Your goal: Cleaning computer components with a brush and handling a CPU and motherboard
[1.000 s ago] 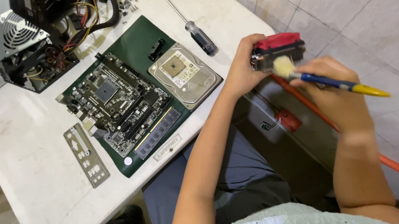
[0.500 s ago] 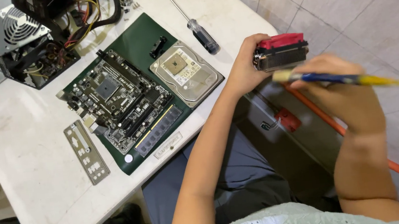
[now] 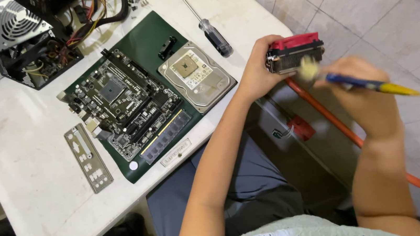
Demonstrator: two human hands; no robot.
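Left hand clasps red-topped cooler heatsink, held beyond worktop edge, above floor. Right hand closed around blue-yellow brush; bristles, level with fins half-second ago, now lower on fin face: brushing stroke downward, dusting ongoing. Motherboard on worktop.

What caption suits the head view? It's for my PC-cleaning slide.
Left hand holds a red-topped cooler off the table while the right hand brushes its fins with a paintbrush.
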